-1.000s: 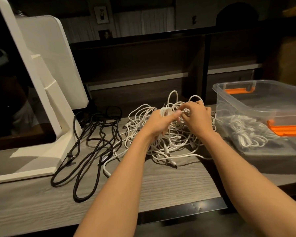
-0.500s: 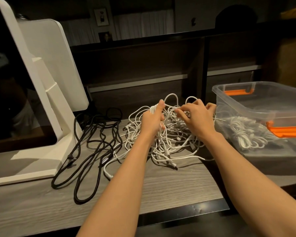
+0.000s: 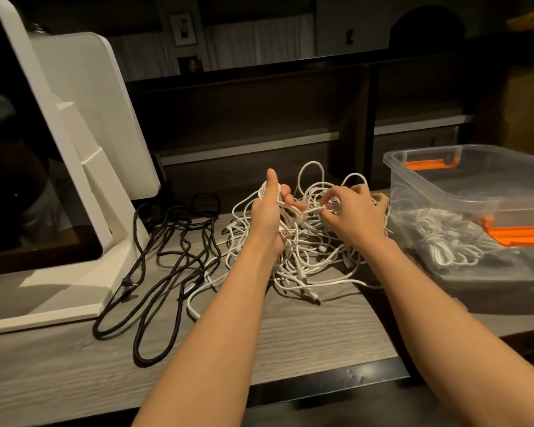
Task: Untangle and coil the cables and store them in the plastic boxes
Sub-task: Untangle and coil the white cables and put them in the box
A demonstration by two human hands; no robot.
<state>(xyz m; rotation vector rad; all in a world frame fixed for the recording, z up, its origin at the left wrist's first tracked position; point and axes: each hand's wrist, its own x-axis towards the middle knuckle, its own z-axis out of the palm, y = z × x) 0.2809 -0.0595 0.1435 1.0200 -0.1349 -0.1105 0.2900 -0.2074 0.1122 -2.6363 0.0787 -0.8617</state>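
The left hand (image 3: 267,217) grips some white loops. The right hand (image 3: 356,212) pinches one strand. Both work over the white cable pile (image 3: 302,241) on the desk (image 3: 290,334). Some coils (image 3: 444,238) already sit in the plastic box (image 3: 475,192). The black cables (image 3: 167,257) lie untouched by the white stand (image 3: 84,167).

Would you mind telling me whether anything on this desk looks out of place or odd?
Nothing looks damaged or spilled. The white cables lie knotted where both hands work, the black cables sprawl loose beside the monitor stand, and the plastic box already holds white cable.
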